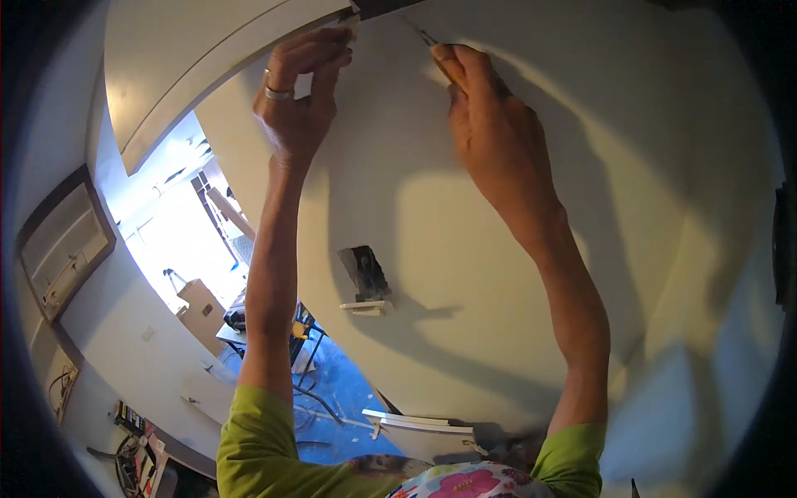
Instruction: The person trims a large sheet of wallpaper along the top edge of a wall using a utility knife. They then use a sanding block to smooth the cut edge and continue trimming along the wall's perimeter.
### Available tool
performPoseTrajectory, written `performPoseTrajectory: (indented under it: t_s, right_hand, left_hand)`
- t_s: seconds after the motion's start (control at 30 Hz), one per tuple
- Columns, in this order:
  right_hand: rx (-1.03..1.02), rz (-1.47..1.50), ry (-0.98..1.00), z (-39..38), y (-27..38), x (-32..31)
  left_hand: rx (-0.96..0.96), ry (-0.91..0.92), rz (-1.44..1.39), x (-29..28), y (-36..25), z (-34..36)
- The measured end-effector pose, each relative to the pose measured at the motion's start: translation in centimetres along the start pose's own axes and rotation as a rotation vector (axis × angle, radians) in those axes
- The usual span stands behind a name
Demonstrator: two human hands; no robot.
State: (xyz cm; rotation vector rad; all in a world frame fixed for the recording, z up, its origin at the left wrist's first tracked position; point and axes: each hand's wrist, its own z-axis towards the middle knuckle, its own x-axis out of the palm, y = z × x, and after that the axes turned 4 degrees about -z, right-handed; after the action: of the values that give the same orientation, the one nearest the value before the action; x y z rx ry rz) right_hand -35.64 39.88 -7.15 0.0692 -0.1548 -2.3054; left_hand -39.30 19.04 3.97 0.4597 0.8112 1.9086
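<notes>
Both of my arms are raised to the pale wall (390,124). My left hand (297,100), a ring on one finger, is up by the lower edge of a white board (207,33), fingers pinched on a small thing (352,25) that I cannot make out. My right hand (498,124) grips the handle of a slim tool (448,62), whose thin metal tip points up and left toward the wall's top, right of my left hand. Lower on the wall is a dark rectangular opening (364,267) with a small white ledge (365,307) under it.
An opening at the left shows a bright room with cardboard (201,307), metal-legged stands and blue floor covering (332,373). Dark-framed recesses (70,249) are in the left wall. A cluttered surface (141,440) is at lower left, and white boards (419,427) lean low against the wall.
</notes>
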Motion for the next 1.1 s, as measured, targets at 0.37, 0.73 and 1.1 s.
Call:
performPoseTrajectory:
  t_s: [0.37,0.73,1.1]
  right_hand:
    - [-0.039,0.011,-0.04,0.7,-0.1,0.7]
    - [-0.011,-0.115,-0.093,-0.2,0.6,-1.5]
    - [-0.018,-0.287,0.019,1.4,1.7,-0.8]
  left_hand:
    - [0.057,0.12,0.118,-0.1,-0.6,-0.8]
    - [0.011,0.094,0.082,0.6,-1.5,-0.9]
    - [-0.128,-0.195,-0.152,2.3,-0.8,-0.2]
